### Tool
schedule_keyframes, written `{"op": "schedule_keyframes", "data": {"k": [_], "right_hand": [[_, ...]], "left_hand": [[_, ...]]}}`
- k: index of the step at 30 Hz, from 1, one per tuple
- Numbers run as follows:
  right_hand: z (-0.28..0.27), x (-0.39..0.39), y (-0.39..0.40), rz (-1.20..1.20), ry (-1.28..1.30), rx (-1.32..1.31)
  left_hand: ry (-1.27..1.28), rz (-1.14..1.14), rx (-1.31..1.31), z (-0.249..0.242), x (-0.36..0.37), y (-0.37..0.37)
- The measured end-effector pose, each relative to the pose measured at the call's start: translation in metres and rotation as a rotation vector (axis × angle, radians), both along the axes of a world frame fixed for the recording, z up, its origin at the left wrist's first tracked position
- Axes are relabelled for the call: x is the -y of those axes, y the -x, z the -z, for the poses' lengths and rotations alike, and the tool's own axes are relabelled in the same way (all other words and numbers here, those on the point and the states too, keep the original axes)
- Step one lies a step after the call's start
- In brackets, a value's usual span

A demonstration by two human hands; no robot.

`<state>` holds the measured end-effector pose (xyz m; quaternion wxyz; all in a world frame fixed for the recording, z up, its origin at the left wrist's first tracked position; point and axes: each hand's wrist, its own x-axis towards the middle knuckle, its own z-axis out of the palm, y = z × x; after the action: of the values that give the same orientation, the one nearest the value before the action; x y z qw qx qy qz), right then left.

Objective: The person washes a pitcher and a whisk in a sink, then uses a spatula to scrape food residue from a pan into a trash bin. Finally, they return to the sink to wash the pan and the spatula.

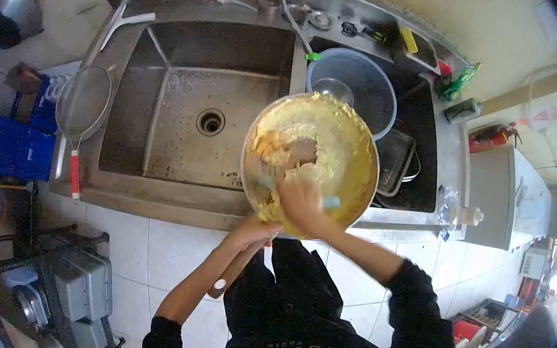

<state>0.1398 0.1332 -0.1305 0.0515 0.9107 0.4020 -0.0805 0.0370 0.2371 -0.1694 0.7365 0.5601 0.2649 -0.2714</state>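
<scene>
- Yellow batter or dough, thick and lumpy, coats most of the inside of our metal bowl (362,178); we judge the mixing or scraping well advanced, since the mass is smeared up the walls rather than lying in separate ingredients.
- One patch near the bowl's left side shows bare metal with an orange-brown lump beside it, so we judge some clearing done and most of the yellow mass left to gather.
- Our right hand (300,204) is inside the bowl, fingers closed round a pale blue-handled tool (330,201), probably a spatula; its blade is hidden in the mixture.
- Our left hand (253,230) sits under the near rim, fingers curled on the bowl's edge or handle, and a wooden handle (232,272) runs down from it; we cannot tell exactly what it joins.
- The bowl is held tilted above the front edge of the steel sink (179,126), over the divider between the two basins.
- The left basin shows a drain and scattered residue.
- The right basin holds a blue plastic tub (367,90) and dark trays.
- A mesh strainer (82,102) with a red grip rests on the sink's left rim.
</scene>
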Motion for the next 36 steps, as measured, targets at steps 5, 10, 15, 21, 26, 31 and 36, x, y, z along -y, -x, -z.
{"op": "schedule_keyframes", "data": {"k": [5,10,15,21,26,31,36], "right_hand": [[0.039,-0.020,-0.025,0.081,-0.174,0.313],[0.012,-0.020,-0.096,0.608,-0.340,0.024],[-0.036,0.007,-0.057,0.076,0.035,0.082],[0.027,-0.036,-0.045,0.013,0.297,0.187],[0.025,-0.017,-0.050,-0.177,0.073,0.224],[-0.063,0.003,0.001,0.074,0.157,-0.272],[-0.020,-0.037,-0.011,0.187,-0.088,-0.219]], "left_hand": [[0.022,-0.122,0.100,-0.006,0.018,-0.006],[0.032,-0.168,0.087,-0.015,0.039,-0.002],[-0.316,-0.513,0.540,-0.005,-0.006,-0.012],[-0.390,-0.268,0.554,-0.001,-0.042,-0.042],[-0.303,-0.345,0.573,0.010,-0.036,-0.042],[-0.196,-0.349,0.367,-0.002,-0.016,-0.010],[-0.283,-0.333,0.736,-0.009,-0.048,-0.037]]}}
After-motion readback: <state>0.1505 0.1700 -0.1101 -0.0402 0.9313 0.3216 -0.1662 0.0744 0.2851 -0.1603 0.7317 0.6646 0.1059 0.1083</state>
